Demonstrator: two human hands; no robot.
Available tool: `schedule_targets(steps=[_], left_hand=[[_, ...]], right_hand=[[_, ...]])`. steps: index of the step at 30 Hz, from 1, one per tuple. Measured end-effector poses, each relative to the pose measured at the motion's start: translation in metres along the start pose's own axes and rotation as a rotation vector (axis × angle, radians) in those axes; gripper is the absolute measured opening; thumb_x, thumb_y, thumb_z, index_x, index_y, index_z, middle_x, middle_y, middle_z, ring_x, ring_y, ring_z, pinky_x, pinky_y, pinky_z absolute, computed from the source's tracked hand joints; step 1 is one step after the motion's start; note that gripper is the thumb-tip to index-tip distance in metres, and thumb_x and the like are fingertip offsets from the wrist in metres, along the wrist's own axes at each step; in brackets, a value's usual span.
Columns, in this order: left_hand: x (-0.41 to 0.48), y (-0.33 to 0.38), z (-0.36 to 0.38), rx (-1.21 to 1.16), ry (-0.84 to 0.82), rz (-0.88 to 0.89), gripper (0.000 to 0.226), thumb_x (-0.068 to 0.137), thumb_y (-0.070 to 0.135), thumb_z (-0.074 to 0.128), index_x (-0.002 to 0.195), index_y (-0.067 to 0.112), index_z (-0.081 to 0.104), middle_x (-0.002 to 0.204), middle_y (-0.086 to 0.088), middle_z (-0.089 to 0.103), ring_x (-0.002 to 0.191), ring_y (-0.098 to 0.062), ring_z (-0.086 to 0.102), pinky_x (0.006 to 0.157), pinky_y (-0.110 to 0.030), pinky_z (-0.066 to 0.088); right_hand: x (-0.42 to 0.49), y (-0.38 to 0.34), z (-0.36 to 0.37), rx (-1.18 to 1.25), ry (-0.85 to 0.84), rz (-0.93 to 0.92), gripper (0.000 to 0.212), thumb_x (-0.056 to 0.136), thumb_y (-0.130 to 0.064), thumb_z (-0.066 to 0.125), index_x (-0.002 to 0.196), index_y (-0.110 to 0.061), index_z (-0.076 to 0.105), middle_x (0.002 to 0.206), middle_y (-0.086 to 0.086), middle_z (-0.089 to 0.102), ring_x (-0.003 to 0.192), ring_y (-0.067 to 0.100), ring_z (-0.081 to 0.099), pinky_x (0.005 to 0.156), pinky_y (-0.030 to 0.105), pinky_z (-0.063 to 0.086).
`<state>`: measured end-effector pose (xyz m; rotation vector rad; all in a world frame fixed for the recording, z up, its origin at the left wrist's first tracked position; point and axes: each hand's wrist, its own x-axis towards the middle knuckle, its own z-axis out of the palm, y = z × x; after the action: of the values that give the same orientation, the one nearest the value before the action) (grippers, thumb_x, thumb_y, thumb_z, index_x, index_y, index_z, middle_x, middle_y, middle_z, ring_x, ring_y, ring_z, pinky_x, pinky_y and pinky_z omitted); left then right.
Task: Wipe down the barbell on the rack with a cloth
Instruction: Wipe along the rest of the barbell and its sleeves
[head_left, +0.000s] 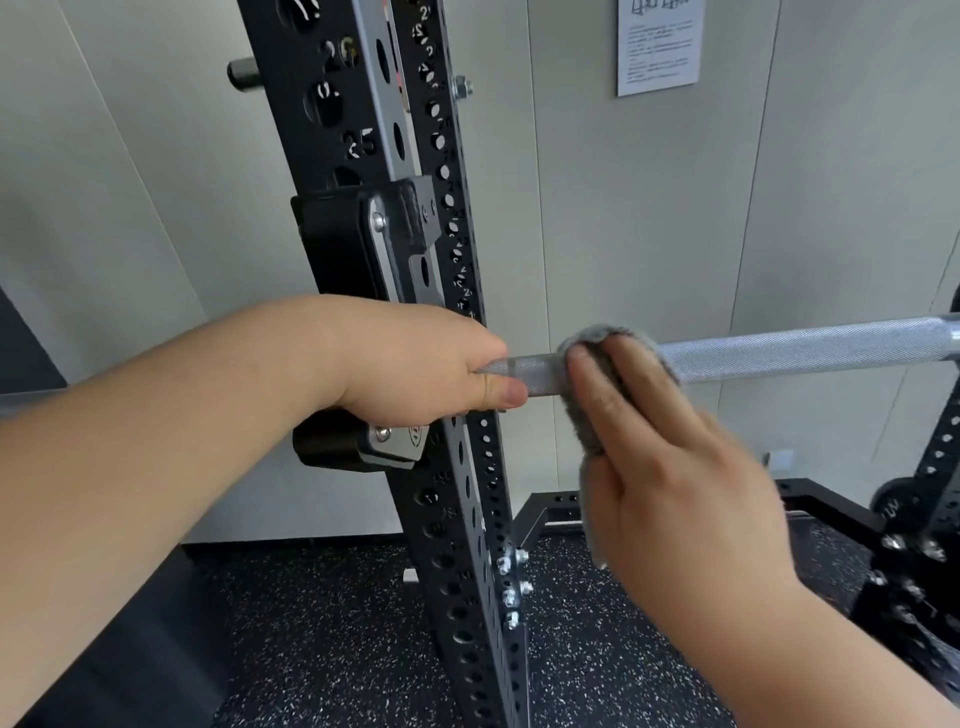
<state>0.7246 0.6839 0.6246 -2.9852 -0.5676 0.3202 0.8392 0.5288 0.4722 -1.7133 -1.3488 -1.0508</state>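
Observation:
A knurled silver barbell (800, 348) runs level across the right half of the view, resting on the black rack. My left hand (415, 364) grips the bar right beside the rack upright, thumb lying under the shaft. Just to its right, my right hand (670, 452) holds a grey fluffy cloth (597, 343) folded over the bar, fingers fairly straight and pressing the cloth against the near side of the shaft. Part of the cloth hangs below the bar under my palm.
The black perforated rack upright (467, 467) with numbered holes stands directly behind my left hand, with a J-hook bracket (363, 244) bolted on it. A second upright (935, 467) is at the right edge. Speckled rubber flooring (337, 623) lies below. A notice sheet (657, 47) hangs on the wall.

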Motion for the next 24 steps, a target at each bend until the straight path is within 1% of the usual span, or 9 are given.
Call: schedule_targets(steps=[2, 6, 9, 13, 15, 18, 20, 22, 24], left_hand=[[-0.002, 0.001, -0.002, -0.023, -0.017, -0.005, 0.045, 0.100, 0.063, 0.041, 0.089, 0.021, 0.054, 0.077, 0.002, 0.057, 0.065, -0.014, 0.051, 0.070, -0.040, 0.051], [0.000, 0.019, 0.012, 0.107, 0.129, -0.063, 0.041, 0.093, 0.066, 0.057, 0.086, 0.025, 0.051, 0.082, 0.005, 0.059, 0.068, -0.013, 0.056, 0.058, -0.036, 0.043], [0.016, 0.029, 0.028, 0.118, 0.268, -0.115, 0.044, 0.087, 0.065, 0.068, 0.082, 0.023, 0.056, 0.075, 0.004, 0.060, 0.064, -0.013, 0.058, 0.054, -0.032, 0.043], [0.035, 0.019, 0.013, 0.161, 0.062, 0.000, 0.045, 0.091, 0.060, 0.063, 0.076, 0.017, 0.064, 0.064, -0.003, 0.058, 0.056, -0.018, 0.051, 0.055, -0.035, 0.048], [0.038, 0.013, 0.007, 0.129, -0.012, 0.034, 0.050, 0.086, 0.068, 0.064, 0.081, 0.018, 0.067, 0.068, -0.004, 0.062, 0.060, -0.019, 0.055, 0.062, -0.034, 0.052], [0.037, 0.008, 0.007, 0.032, -0.018, 0.004, 0.057, 0.077, 0.072, 0.072, 0.073, 0.017, 0.057, 0.058, 0.002, 0.052, 0.053, -0.019, 0.049, 0.059, -0.033, 0.045], [0.036, 0.008, 0.008, -0.028, 0.009, 0.016, 0.058, 0.076, 0.071, 0.074, 0.070, 0.017, 0.052, 0.056, 0.004, 0.047, 0.052, -0.017, 0.045, 0.057, -0.033, 0.040], [0.033, 0.008, 0.007, -0.087, 0.031, 0.070, 0.060, 0.074, 0.075, 0.071, 0.075, 0.016, 0.059, 0.060, 0.000, 0.050, 0.054, -0.016, 0.048, 0.058, -0.036, 0.044], [0.030, 0.005, 0.006, -0.159, 0.045, 0.120, 0.064, 0.074, 0.081, 0.063, 0.080, 0.017, 0.066, 0.065, -0.007, 0.056, 0.058, -0.015, 0.051, 0.063, -0.040, 0.050]], right_hand=[[0.001, 0.000, 0.002, -0.007, -0.063, -0.072, 0.059, 0.092, -0.006, 0.058, 0.150, -0.015, 0.055, 0.155, 0.004, 0.053, 0.121, 0.026, 0.066, 0.086, 0.038, 0.060], [-0.001, 0.013, -0.009, -0.037, -0.027, 0.046, 0.065, 0.085, -0.003, 0.065, 0.147, -0.021, 0.059, 0.154, -0.004, 0.055, 0.090, 0.030, 0.074, 0.059, 0.037, 0.058], [-0.003, 0.004, -0.008, -0.044, 0.008, 0.090, 0.061, 0.088, -0.003, 0.061, 0.148, -0.015, 0.058, 0.154, 0.002, 0.054, 0.098, 0.030, 0.072, 0.069, 0.036, 0.059], [-0.003, -0.009, 0.010, 0.007, -0.124, -0.016, 0.069, 0.090, -0.007, 0.058, 0.157, -0.017, 0.046, 0.161, 0.005, 0.045, 0.117, 0.031, 0.067, 0.080, 0.046, 0.062], [0.000, 0.001, 0.005, -0.001, -0.123, -0.019, 0.067, 0.090, -0.009, 0.058, 0.156, -0.020, 0.048, 0.160, 0.001, 0.048, 0.108, 0.030, 0.070, 0.073, 0.042, 0.061], [-0.002, 0.011, -0.006, -0.031, -0.015, 0.082, 0.059, 0.091, -0.011, 0.060, 0.149, -0.020, 0.058, 0.154, -0.002, 0.054, 0.095, 0.025, 0.069, 0.067, 0.034, 0.053], [-0.004, 0.006, -0.005, -0.045, -0.010, 0.079, 0.058, 0.092, -0.008, 0.057, 0.150, -0.017, 0.056, 0.155, 0.003, 0.053, 0.105, 0.025, 0.067, 0.078, 0.032, 0.052], [-0.004, 0.001, 0.003, -0.014, -0.073, 0.016, 0.062, 0.092, -0.006, 0.054, 0.154, -0.014, 0.051, 0.157, 0.006, 0.049, 0.121, 0.028, 0.064, 0.094, 0.036, 0.053], [0.000, 0.005, 0.005, 0.031, -0.130, -0.029, 0.066, 0.092, -0.007, 0.054, 0.157, -0.020, 0.047, 0.160, 0.001, 0.045, 0.118, 0.030, 0.065, 0.084, 0.045, 0.060]])
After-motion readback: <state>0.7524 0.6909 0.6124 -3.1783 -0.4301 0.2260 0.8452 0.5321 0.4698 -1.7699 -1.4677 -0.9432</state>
